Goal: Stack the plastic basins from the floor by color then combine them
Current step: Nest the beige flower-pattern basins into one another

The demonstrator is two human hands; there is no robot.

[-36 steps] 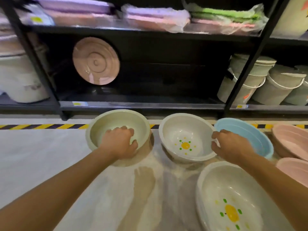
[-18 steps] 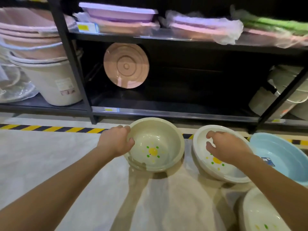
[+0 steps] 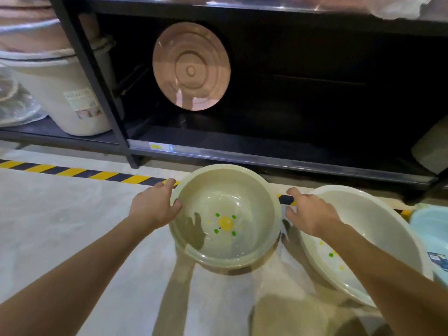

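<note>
Stacking greens, it seems: left hand (image 3: 155,207) grips the green basin (image 3: 225,190) at nine o'clock; right hand (image 3: 311,212), loose and empty, should take three o'clock.

Pale green basin (image 3: 252,190), flower-printed, is sitting upright, nested in another. White basin (image 3: 378,229) is tilting just beside it, rightward. Blue basin (image 3: 429,226) is lying beyond.

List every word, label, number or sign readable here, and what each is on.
No text is legible.
On the white bucket, a paper label: too blurred to read.
On the shelf edge, a yellow and blue tag: too blurred.
On the blue basin, a sticker: too small and blurred.
On the floor, striped tape: no words.
In the green basin: a flower print, no words.
</note>
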